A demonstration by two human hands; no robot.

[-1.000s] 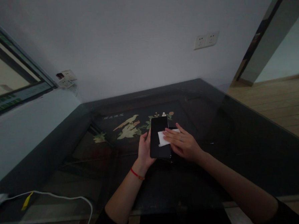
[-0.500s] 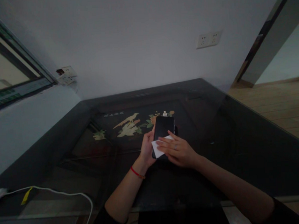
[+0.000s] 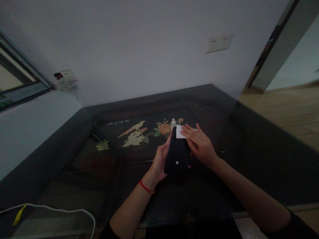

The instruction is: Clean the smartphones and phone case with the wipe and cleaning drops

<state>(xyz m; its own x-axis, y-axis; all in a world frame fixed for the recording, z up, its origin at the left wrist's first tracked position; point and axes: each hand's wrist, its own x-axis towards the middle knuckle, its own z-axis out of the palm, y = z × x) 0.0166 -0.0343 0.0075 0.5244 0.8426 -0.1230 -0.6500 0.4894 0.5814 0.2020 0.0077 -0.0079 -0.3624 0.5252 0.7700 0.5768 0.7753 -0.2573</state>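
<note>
Phone [image 3: 177,151]: over the surface [image 3: 258,164], long axis near 12–6 o'clock. Left hand [image 3: 159,163] grasps its 9 o'clock edge. Right hand [image 3: 201,144], at 2 o'clock, holds the wipe [image 3: 179,132] against the 12 o'clock end. Hidden: left fingertips, bottle [image 3: 173,122] base. Phone's lower edge: indistinct.
</note>
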